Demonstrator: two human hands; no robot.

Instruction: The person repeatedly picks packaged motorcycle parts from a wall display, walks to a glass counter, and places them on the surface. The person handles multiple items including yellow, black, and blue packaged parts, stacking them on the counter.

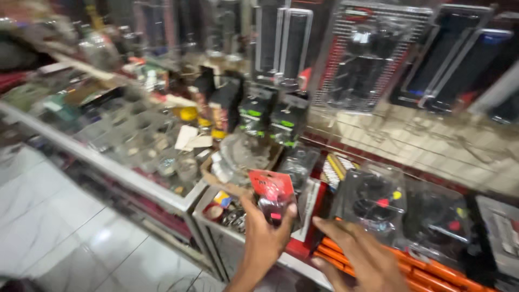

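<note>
Two hands are working here: my left hand (265, 238) is gripping a small red-carded packet (273, 196) above the glass counter (162, 194), my right hand (359, 254) is spreading open nearby, and I'm thinking it could slip onto the crowded packs.

Two hands show at the bottom of the frame: the left hand (263, 238) and the right hand (361, 257). One small blister pack with a red card (273, 193) sits at lower centre. Two clear blister packs holding black round parts (372, 201) lie at right of centre. Two black boxes with green labels (270, 116) stand at centre. At least four long packs of black handlebar grips (294, 40) hang along the top; blur hides any further ones.
</note>
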